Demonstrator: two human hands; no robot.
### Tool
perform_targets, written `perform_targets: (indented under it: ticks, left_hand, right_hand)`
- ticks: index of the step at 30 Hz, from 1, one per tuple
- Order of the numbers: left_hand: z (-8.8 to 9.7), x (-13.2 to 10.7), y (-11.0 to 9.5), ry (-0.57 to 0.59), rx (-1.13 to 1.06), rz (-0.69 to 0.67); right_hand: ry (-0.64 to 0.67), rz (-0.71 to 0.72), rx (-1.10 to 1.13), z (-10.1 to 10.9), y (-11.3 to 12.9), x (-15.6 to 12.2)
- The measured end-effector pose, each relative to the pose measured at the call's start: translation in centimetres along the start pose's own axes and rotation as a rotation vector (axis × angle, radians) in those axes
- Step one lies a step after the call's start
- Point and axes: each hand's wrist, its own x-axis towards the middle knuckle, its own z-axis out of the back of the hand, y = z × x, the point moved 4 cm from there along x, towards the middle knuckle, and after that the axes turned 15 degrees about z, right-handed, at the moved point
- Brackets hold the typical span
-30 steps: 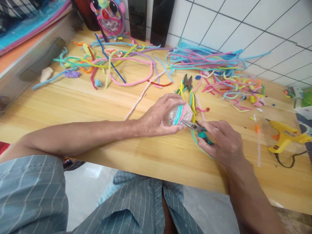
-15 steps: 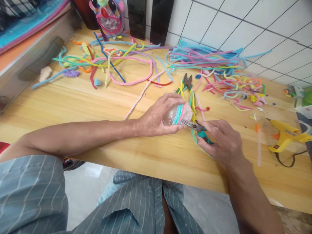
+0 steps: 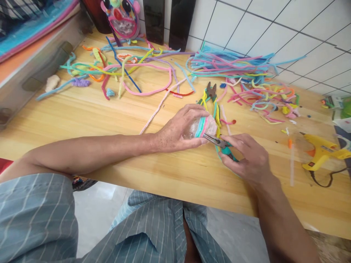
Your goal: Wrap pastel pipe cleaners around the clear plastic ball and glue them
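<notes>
My left hand point(image 3: 178, 129) is wrapped round a small clear plastic piece point(image 3: 203, 126) banded with teal and pink pipe cleaners, held just above the wooden table point(image 3: 109, 120). My right hand point(image 3: 246, 159) grips teal-handled needle-nose pliers point(image 3: 219, 143), whose tips touch the wrapped piece at its lower right edge. A teal pipe cleaner runs from the piece under my right hand. Cutting pliers with yellow-green handles point(image 3: 211, 91) lie just behind the piece.
Loose pipe cleaners point(image 3: 131, 69) sprawl over the back left, a straight bundle point(image 3: 230, 64) lies by the tiled wall. A yellow glue gun point(image 3: 320, 151) rests at right. A pipe-cleaner face figure point(image 3: 122, 16) and two dark boxes point(image 3: 167, 20) stand at the back.
Almost nothing has changed. My right hand with the pliers has shifted very slightly; the left hand keeps the wrapped piece in place.
</notes>
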Motion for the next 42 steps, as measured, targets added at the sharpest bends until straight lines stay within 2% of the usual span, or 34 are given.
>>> perform_targets:
  ticks: [4, 9, 12, 17, 20, 23, 27, 33, 36, 39, 42]
  left_hand:
    - [-0.1, 0.0, -0.3, 0.005, 0.004, -0.012]
    - [0.0, -0.1, -0.3, 0.027, -0.008, -0.01]
    - [0.1, -0.1, -0.2, 0.037, -0.018, 0.04]
    - [0.2, -0.1, -0.3, 0.05, -0.059, 0.082]
    - [0.3, -0.1, -0.1, 0.044, -0.077, 0.103]
    - [0.4, -0.2, -0.2, 0.044, -0.095, 0.136]
    - [0.6, -0.5, -1.6, 0.078, -0.158, 0.137]
    - [-0.4, -1.3, -3.9, 0.333, -0.314, 0.132]
    - [-0.8, -1.6, -3.5, 0.398, -0.35, 0.187]
    - [-1.0, -1.7, -2.6, 0.386, -0.406, 0.243]
    - [-1.2, -1.5, -1.7, 0.343, -0.441, 0.296]
  right_hand:
    - [-0.002, -0.08, 0.111, 0.1, -0.4, -0.2]
    - [-0.051, -0.233, 0.098, 0.4, -1.5, -0.7]
    - [-0.056, -0.408, 0.002, 0.7, -3.6, -1.6]
    - [-0.019, -0.799, -0.171, 1.7, -8.8, -4.9]
    - [0.043, -0.939, -0.203, 2.1, -11.0, -6.6]
    - [0.13, -1.014, -0.258, 2.3, -11.9, -7.5]
    - [0.167, -1.048, -0.334, 2.5, -12.1, -7.9]
    - [0.242, -1.067, -0.357, 2.1, -12.7, -8.9]
    - [0.194, -0.969, -0.419, 2.3, -12.4, -8.6]
    - [0.117, -0.811, -0.446, 2.1, -11.7, -7.6]
    - [0.175, -0.751, -0.391, 0.9, -11.5, -6.7]
